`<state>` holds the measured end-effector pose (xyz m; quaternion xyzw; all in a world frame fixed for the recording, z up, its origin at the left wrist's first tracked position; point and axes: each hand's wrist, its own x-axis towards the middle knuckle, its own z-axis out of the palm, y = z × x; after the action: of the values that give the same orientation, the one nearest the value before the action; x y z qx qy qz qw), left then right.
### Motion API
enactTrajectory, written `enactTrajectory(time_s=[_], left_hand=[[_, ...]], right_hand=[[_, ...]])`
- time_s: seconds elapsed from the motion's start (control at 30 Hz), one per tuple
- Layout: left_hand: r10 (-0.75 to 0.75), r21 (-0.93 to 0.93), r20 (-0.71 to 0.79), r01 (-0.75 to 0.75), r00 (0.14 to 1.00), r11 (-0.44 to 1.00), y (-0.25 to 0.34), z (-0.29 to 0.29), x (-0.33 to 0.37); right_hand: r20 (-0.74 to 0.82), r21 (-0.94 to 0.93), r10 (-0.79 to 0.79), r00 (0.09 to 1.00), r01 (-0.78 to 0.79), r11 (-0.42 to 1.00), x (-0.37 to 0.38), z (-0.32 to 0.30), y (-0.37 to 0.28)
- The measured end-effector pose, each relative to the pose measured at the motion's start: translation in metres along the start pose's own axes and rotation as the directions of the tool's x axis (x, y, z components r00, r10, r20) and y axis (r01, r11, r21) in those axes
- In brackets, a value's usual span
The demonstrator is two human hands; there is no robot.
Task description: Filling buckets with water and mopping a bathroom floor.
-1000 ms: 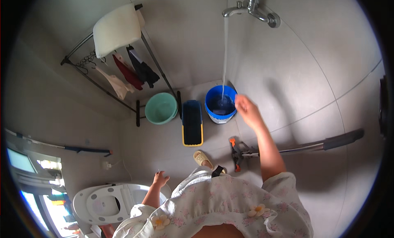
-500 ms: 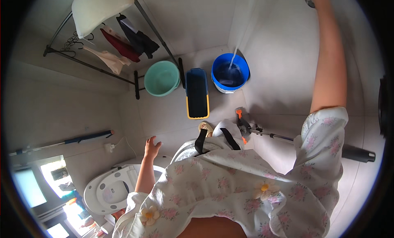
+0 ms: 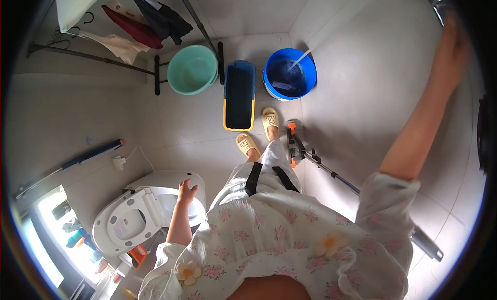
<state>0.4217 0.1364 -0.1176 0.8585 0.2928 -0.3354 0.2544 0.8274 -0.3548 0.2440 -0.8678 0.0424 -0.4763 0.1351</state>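
My right arm is stretched up to the far right, and my right hand (image 3: 453, 51) is at a shiny metal tap fixture (image 3: 438, 8). Motion blurs the fingers there, so their grip does not show. A stream of water (image 3: 301, 58) falls into a blue bucket (image 3: 267, 67), which holds water and a pale object (image 3: 282, 86) that I cannot make out. My left hand (image 3: 186, 191) hangs empty over the white toilet (image 3: 195, 183), its fingers apart and slightly curled.
Left of the bucket stand a long blue-and-yellow tub (image 3: 252, 111) and a mint green basin (image 3: 178, 88). A drying rack (image 3: 93, 61) with hung clothes is at upper left. A mop (image 3: 316, 159) with orange parts leans along the right wall.
My right hand has moved further right along the fixture. A step forward brings both slippers into sight. The water stream has thinned, and my left hand stays raised and open.
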Motion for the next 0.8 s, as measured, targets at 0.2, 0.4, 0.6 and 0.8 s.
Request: enactTrajectory(time_s=[0.2,0.4,0.6,0.8], left_hand=[[0.032,-0.096,-0.046,-0.037,0.998,0.995,0.062,-0.002,0.015],[0.062,-0.174,0.023,-0.057,0.998,0.983,0.105,0.035,0.076],[-0.067,-0.196,0.183,0.103,0.981,0.975,0.136,0.083,0.147],[-0.076,-0.192,0.279,0.133,0.957,0.972,0.152,0.105,0.182]], right_hand=[[0.245,0.563,0.246,0.938,-0.344,0.751,-0.184,0.064,0.020],[0.725,-0.388,0.612,-0.316,-0.921,-0.015,-0.484,0.187,0.142],[0.527,-0.469,0.573,-0.628,-0.777,-0.420,-0.626,0.278,0.173],[0.789,-0.152,0.421,-0.447,-0.806,-0.571,-0.729,0.318,0.197]])
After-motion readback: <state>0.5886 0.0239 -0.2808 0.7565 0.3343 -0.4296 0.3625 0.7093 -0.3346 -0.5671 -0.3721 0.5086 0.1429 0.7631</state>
